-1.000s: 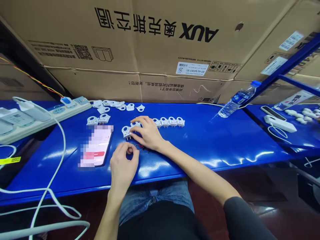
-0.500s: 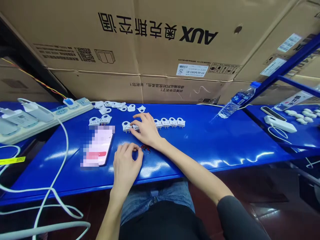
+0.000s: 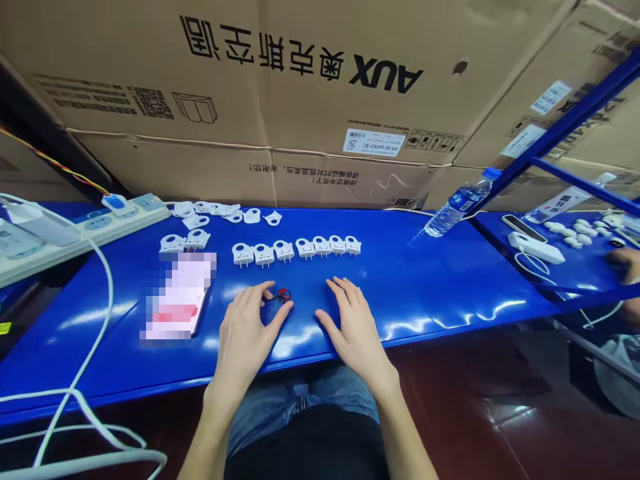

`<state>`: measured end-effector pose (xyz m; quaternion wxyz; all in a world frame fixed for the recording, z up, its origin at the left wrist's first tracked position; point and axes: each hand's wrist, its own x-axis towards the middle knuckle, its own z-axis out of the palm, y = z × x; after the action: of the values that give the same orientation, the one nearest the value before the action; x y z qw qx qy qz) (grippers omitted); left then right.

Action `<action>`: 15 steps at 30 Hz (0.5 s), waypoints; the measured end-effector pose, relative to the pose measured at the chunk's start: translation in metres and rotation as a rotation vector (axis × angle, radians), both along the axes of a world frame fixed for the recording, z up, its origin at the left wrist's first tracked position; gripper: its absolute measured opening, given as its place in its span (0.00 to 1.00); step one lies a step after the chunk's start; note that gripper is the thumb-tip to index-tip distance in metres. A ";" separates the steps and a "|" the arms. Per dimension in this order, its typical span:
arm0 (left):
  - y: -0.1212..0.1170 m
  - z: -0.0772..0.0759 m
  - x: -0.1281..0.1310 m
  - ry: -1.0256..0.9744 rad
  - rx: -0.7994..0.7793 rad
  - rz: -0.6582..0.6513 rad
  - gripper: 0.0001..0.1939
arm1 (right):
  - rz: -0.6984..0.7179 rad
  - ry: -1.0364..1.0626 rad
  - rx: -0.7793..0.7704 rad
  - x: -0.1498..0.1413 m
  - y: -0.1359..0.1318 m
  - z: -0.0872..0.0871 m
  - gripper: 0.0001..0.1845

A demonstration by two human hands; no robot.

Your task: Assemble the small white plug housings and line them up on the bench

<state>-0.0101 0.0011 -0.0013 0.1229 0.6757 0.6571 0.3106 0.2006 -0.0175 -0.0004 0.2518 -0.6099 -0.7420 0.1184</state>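
Note:
My left hand (image 3: 246, 331) rests on the blue table (image 3: 430, 280), fingers loosely spread, thumb and forefinger on either side of a small red and black part (image 3: 283, 294) without gripping it. Flat on the table to the right lies my right hand (image 3: 350, 323), fingers stretched out, holding nothing. Beyond both hands stands a row of several white plug pieces (image 3: 296, 249), prongs toward me. More white plug pieces (image 3: 185, 241) lie further left and along the back (image 3: 225, 211).
A phone (image 3: 180, 295) lies left of my left hand. A white power strip (image 3: 85, 227) with chargers and cables sits at far left. Cardboard boxes (image 3: 300, 100) wall the back. A water bottle (image 3: 457, 202) lies at right; another person's hand (image 3: 627, 267) shows at the neighbouring table.
My right hand has let go of the plug pieces in the row and drawn back to lie flat near me. My left hand has opened beside the small red part.

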 end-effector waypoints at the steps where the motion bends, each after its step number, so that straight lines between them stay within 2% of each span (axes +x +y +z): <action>1: 0.000 -0.001 0.001 0.013 0.007 -0.009 0.24 | -0.025 0.015 -0.006 0.002 -0.005 -0.003 0.31; 8: 0.005 0.000 0.007 0.053 0.013 -0.150 0.17 | -0.053 0.004 0.011 0.004 -0.013 -0.008 0.31; 15: 0.032 0.004 0.017 0.114 0.007 -0.205 0.14 | -0.046 -0.029 0.029 0.002 -0.005 -0.010 0.31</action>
<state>0.0064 0.0327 0.0027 0.1141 0.7565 0.5894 0.2594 0.2026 -0.0225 -0.0102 0.2527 -0.6247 -0.7330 0.0929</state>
